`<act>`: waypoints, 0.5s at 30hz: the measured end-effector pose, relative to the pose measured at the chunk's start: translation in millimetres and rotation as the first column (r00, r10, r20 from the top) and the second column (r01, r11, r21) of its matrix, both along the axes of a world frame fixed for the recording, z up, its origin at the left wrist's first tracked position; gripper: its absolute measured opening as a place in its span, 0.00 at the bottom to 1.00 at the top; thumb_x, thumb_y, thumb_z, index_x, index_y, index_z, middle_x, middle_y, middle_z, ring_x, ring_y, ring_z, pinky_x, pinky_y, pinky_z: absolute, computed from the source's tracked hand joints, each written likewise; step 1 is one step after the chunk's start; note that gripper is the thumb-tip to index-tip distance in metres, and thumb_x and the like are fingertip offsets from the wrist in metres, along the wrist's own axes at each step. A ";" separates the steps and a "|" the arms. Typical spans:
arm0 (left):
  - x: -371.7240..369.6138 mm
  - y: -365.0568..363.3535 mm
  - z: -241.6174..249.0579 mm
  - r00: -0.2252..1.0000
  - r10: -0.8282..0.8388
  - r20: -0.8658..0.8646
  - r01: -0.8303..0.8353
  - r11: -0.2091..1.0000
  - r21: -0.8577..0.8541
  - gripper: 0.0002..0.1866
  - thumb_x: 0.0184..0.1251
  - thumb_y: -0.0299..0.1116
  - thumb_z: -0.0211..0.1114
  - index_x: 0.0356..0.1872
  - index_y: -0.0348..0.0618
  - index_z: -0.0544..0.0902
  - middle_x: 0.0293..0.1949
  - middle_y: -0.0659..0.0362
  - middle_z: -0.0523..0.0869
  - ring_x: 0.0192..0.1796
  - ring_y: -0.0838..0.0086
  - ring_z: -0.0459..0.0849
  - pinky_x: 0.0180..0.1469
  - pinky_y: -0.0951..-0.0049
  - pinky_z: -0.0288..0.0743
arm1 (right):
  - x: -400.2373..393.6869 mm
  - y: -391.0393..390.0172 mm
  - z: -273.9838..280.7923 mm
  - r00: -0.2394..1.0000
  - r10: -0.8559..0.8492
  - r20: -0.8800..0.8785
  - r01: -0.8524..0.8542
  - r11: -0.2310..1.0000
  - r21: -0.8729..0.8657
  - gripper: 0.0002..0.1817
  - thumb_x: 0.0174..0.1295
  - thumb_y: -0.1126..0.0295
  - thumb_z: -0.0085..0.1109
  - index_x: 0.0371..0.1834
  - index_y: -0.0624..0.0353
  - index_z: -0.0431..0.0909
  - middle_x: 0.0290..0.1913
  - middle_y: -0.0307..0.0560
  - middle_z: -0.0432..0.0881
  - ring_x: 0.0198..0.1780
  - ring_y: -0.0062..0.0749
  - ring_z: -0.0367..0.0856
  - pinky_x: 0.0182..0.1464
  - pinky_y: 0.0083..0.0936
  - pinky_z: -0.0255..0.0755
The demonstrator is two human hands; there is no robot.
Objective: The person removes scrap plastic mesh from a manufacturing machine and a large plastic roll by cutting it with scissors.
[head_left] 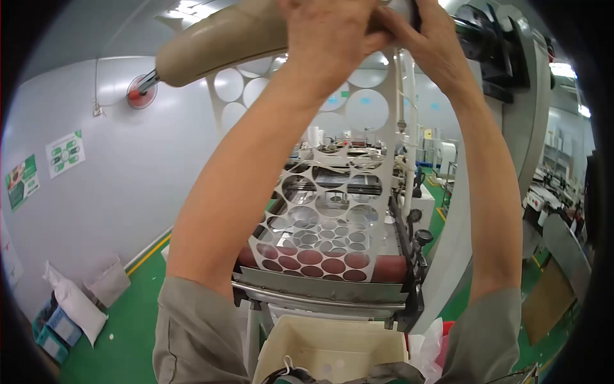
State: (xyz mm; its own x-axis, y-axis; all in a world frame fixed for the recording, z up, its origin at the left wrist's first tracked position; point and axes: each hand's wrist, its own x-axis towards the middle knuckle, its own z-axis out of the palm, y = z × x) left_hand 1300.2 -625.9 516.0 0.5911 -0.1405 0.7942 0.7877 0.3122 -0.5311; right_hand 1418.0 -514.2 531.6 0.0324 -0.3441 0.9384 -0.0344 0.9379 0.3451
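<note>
A thick beige roll of punched sheet [224, 45] hangs overhead on a metal shaft [148, 80]. My left hand [332, 32] is bent over the roll's right part, its fingers partly cut off by the top edge. Close beside it, my right hand [432, 48] grips around the roll's right end, thumb pointing left. What lies between the two hands is mostly hidden. Below, a web of sheet with round holes [391, 128] runs down from the roll to a dark red roller [390, 269] on the machine.
A cream plastic bin [332, 326] stands before me under the machine's front bar [320, 297]. To the right rises a grey machine column [511, 141] with a black shaft holder [486, 38]. White sacks [77, 304] and blue crates [61, 326] sit by the left wall.
</note>
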 end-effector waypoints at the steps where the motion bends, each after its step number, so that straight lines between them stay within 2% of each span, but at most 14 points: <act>1: -5.2 -2.5 0.7 0.987 0.157 -0.027 -0.155 0.985 0.070 0.32 0.48 0.45 0.73 0.57 0.53 0.73 0.51 0.58 0.72 0.60 0.59 0.65 0.61 0.35 0.52 | -3.3 9.3 0.1 1.000 0.024 -0.014 -0.024 1.000 -0.004 0.32 0.61 0.61 0.61 0.65 0.62 0.62 0.59 0.57 0.71 0.60 0.42 0.71 0.62 0.31 0.65; 2: -7.4 -8.0 0.7 0.951 0.307 -0.048 -0.297 0.943 0.151 0.34 0.48 0.45 0.73 0.58 0.53 0.71 0.51 0.58 0.72 0.61 0.59 0.65 0.61 0.34 0.52 | -4.8 12.5 -0.4 0.989 0.136 0.056 -0.136 0.991 0.006 0.33 0.61 0.63 0.62 0.66 0.61 0.60 0.60 0.55 0.69 0.62 0.40 0.69 0.63 0.31 0.64; 3: -13.2 -17.4 0.9 0.956 0.281 -0.081 -0.269 0.954 0.133 0.32 0.49 0.42 0.71 0.59 0.53 0.71 0.51 0.57 0.72 0.61 0.58 0.65 0.62 0.37 0.52 | -2.8 15.2 -1.0 0.983 0.147 0.106 -0.150 0.989 0.016 0.34 0.61 0.64 0.63 0.67 0.61 0.59 0.62 0.54 0.68 0.63 0.39 0.68 0.64 0.31 0.62; 4: -17.3 -37.1 1.2 0.978 0.174 -0.110 -0.166 0.983 0.082 0.31 0.51 0.39 0.68 0.59 0.52 0.71 0.51 0.56 0.73 0.60 0.58 0.66 0.63 0.39 0.53 | -0.9 17.4 -1.3 0.975 0.158 0.156 -0.164 0.986 0.024 0.35 0.60 0.65 0.63 0.68 0.60 0.57 0.63 0.53 0.66 0.64 0.38 0.66 0.66 0.30 0.61; 5: -24.0 -56.5 4.9 0.989 0.086 -0.117 -0.082 0.996 0.041 0.30 0.52 0.35 0.66 0.59 0.52 0.71 0.51 0.55 0.74 0.60 0.57 0.67 0.64 0.42 0.54 | 4.5 12.0 -1.3 0.982 0.065 0.179 -0.074 0.996 0.044 0.37 0.60 0.65 0.64 0.69 0.59 0.55 0.64 0.52 0.64 0.66 0.37 0.64 0.67 0.30 0.59; 6: -32.5 -73.6 9.9 0.993 0.056 -0.102 -0.052 0.998 0.036 0.29 0.53 0.32 0.63 0.60 0.51 0.70 0.51 0.55 0.75 0.60 0.57 0.68 0.65 0.45 0.54 | 6.9 5.9 -4.9 0.967 0.129 0.218 -0.121 0.991 -0.049 0.39 0.60 0.64 0.65 0.70 0.59 0.53 0.65 0.51 0.64 0.67 0.38 0.62 0.69 0.30 0.57; 8: -67.8 -104.7 33.1 0.994 0.024 -0.105 -0.017 0.998 0.062 0.29 0.52 0.28 0.60 0.60 0.51 0.70 0.51 0.53 0.75 0.59 0.56 0.69 0.66 0.49 0.56 | 8.1 -4.6 -7.1 0.972 0.114 0.203 -0.095 0.990 -0.103 0.39 0.59 0.64 0.65 0.70 0.59 0.52 0.65 0.51 0.63 0.67 0.38 0.62 0.69 0.30 0.56; 10: -112.8 -126.1 59.1 0.984 0.122 0.127 -0.153 0.951 0.268 0.31 0.50 0.24 0.56 0.61 0.49 0.69 0.55 0.49 0.75 0.60 0.52 0.69 0.67 0.57 0.57 | 6.1 -3.8 -7.4 0.980 0.085 0.179 -0.066 0.992 -0.111 0.40 0.59 0.65 0.65 0.70 0.59 0.52 0.66 0.50 0.63 0.68 0.37 0.61 0.70 0.30 0.55; 11: -154.5 -134.2 80.4 0.977 0.168 0.128 -0.199 0.937 0.288 0.34 0.49 0.25 0.57 0.64 0.46 0.66 0.59 0.44 0.72 0.63 0.48 0.66 0.67 0.55 0.58 | 5.8 -3.8 -7.7 0.983 0.069 0.171 -0.050 0.992 -0.113 0.40 0.58 0.66 0.66 0.70 0.58 0.52 0.66 0.50 0.62 0.68 0.37 0.60 0.70 0.30 0.54; 13: -155.1 -140.2 75.1 0.906 0.016 0.422 -0.073 0.990 0.119 0.39 0.50 0.27 0.60 0.68 0.43 0.60 0.62 0.40 0.69 0.65 0.47 0.65 0.68 0.55 0.58 | 4.3 -4.5 -9.0 0.985 0.063 0.159 -0.044 0.991 -0.125 0.40 0.58 0.68 0.65 0.70 0.59 0.52 0.66 0.49 0.62 0.69 0.36 0.59 0.70 0.30 0.53; 14: -177.7 -139.6 83.3 0.905 0.014 0.424 -0.071 0.990 0.118 0.39 0.50 0.27 0.60 0.68 0.43 0.60 0.62 0.40 0.69 0.65 0.47 0.65 0.68 0.55 0.58 | 5.7 -10.0 -11.0 0.991 -0.031 0.128 0.049 0.989 -0.141 0.38 0.59 0.71 0.64 0.70 0.59 0.53 0.66 0.48 0.63 0.69 0.36 0.59 0.71 0.30 0.52; 15: -215.5 -135.5 98.3 0.940 -0.053 0.338 0.007 0.991 0.137 0.41 0.51 0.30 0.62 0.70 0.43 0.57 0.62 0.39 0.69 0.64 0.49 0.68 0.65 0.56 0.62 | 5.5 -11.6 -10.5 0.991 -0.033 0.132 0.052 0.988 -0.143 0.38 0.59 0.71 0.64 0.70 0.59 0.53 0.66 0.48 0.63 0.69 0.36 0.59 0.71 0.30 0.52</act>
State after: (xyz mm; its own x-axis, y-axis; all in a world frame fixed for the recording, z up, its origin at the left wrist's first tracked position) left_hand 1084.7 -761.3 614.3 0.2825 -0.2712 0.9202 0.9241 0.3342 -0.1852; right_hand 1423.5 -525.8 521.2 -0.1037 -0.2022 0.9738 -0.0288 0.9793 0.2003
